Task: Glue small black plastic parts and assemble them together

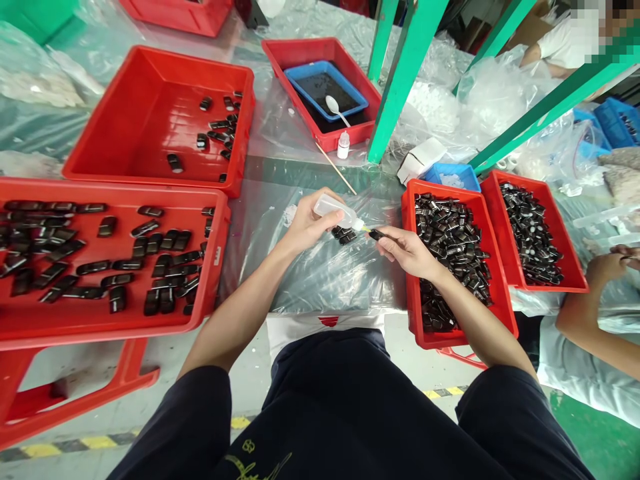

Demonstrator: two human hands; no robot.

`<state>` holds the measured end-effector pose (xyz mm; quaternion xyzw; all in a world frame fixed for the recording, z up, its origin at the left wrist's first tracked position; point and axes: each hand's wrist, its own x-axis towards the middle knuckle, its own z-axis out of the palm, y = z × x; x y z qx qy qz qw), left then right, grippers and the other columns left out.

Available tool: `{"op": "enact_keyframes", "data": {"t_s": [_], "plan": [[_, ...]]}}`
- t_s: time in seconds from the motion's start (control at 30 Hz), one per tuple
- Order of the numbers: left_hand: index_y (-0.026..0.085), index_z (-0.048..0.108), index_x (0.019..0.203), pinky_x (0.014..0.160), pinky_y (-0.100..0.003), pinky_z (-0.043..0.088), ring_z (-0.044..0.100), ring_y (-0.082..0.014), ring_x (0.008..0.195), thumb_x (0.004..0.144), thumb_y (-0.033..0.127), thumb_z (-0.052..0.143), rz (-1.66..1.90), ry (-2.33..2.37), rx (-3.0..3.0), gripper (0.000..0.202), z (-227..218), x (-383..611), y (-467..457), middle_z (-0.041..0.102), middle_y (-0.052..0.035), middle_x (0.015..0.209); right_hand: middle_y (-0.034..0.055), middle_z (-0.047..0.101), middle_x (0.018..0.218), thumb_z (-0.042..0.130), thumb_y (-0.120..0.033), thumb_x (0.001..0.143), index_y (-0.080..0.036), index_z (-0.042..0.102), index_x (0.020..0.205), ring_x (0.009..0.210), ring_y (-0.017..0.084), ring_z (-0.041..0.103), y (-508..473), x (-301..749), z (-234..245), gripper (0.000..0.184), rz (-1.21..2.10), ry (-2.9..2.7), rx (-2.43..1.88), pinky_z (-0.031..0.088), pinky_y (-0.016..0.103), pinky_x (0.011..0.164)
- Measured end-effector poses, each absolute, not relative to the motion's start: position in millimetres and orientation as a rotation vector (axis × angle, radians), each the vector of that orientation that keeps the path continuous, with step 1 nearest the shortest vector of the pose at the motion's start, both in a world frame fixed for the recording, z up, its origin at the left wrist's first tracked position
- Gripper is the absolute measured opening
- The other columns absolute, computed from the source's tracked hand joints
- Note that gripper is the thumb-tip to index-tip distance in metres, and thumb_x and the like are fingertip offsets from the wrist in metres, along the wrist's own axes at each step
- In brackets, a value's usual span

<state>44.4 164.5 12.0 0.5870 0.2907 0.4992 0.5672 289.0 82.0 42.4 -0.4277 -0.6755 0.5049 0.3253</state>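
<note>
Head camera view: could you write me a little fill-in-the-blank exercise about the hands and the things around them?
1. The left hand holds a squeezable plastic ____.
2. The small piece in the right hand is coloured ____.
3. The tray beneath the white spoon is ____.
4. The bin nearest the right hand is ____.

Missing words: bottle; black; blue; red.

The bottle (326, 205) was milky white with a yellowish tip (366, 229), the small parts (450, 233) were black, the bins (137, 120) red, the tray (309, 69) blue, the posts (404, 80) green, the shirt (345, 400) dark navy with yellow print (249, 447), and the floor tape (97, 442) striped yellow and black.
</note>
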Motion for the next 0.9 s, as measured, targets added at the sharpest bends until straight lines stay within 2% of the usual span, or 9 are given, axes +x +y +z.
{"op": "enact_keyframes", "data": {"t_s": [0.17, 0.33, 0.43, 0.6, 0.77, 0.9], "plan": [[0.02, 0.07, 0.082, 0.048, -0.025, 0.037, 0.049, -0.0093, 0.049, 0.072, 0.064, 0.088, 1.216, 0.681, 1.335, 0.048, 8.3, 47.7, 165.4, 0.063, 0.0011, 0.066, 0.0003, 0.059, 0.082, 0.052, -0.067, 0.106, -0.017, 0.073, 0.123, 0.061, 0.01, 0.049, 81.7, 288.9, 39.6, 0.057, 1.278, -1.715, -1.142, 0.045, 0.025, 0.058], [0.022, 0.069, 0.084, 0.046, -0.024, 0.036, 0.048, -0.0093, 0.046, 0.072, 0.063, 0.088, 1.225, 0.688, 1.261, 0.047, 3.8, 51.0, 164.6, 0.062, 0.002, 0.064, 0.0041, 0.07, 0.099, 0.068, -0.063, 0.1, -0.023, 0.072, 0.136, 0.067, 0.011, 0.055, 82.2, 288.1, 38.1, 0.053, 1.153, -1.676, -1.17, 0.054, 0.028, 0.066], [0.022, 0.069, 0.084, 0.043, -0.024, 0.033, 0.048, -0.01, 0.045, 0.07, 0.065, 0.089, 1.195, 0.697, 1.216, 0.049, 0.4, 52.9, 164.0, 0.059, 0.0024, 0.061, 0.0061, 0.073, 0.108, 0.071, -0.061, 0.098, -0.024, 0.074, 0.135, 0.069, 0.012, 0.057, 81.1, 286.8, 36.7, 0.052, 1.105, -1.638, -1.188, 0.057, 0.029, 0.068], [0.021, 0.068, 0.084, 0.04, -0.024, 0.031, 0.049, -0.0103, 0.044, 0.067, 0.063, 0.09, 1.175, 0.699, 1.14, 0.05, -1.3, 55.3, 162.8, 0.062, 0.0015, 0.063, 0.0059, 0.075, 0.106, 0.074, -0.056, 0.097, -0.025, 0.076, 0.132, 0.07, 0.013, 0.06, 78.8, 286.5, 35.2, 0.047, 1.076, -1.613, -1.191, 0.058, 0.03, 0.067], [0.021, 0.067, 0.08, 0.039, -0.023, 0.028, 0.045, -0.0086, 0.042, 0.067, 0.061, 0.09, 1.151, 0.72, 1.126, 0.048, 2.3, 54.6, 161.6, 0.06, 0.0019, 0.06, 0.0077, 0.077, 0.117, 0.075, -0.053, 0.097, -0.026, 0.077, 0.131, 0.073, 0.014, 0.062, 78.0, 286.7, 34.0, 0.044, 1.072, -1.604, -1.204, 0.059, 0.03, 0.066], [0.021, 0.068, 0.081, 0.041, -0.023, 0.031, 0.049, -0.0094, 0.045, 0.068, 0.06, 0.09, 1.147, 0.74, 1.133, 0.046, 4.7, 53.4, 161.2, 0.061, 0.001, 0.062, 0.0081, 0.077, 0.119, 0.075, -0.052, 0.097, -0.026, 0.077, 0.131, 0.076, 0.016, 0.063, 77.8, 285.9, 33.7, 0.043, 1.075, -1.596, -1.209, 0.059, 0.032, 0.067]]}}
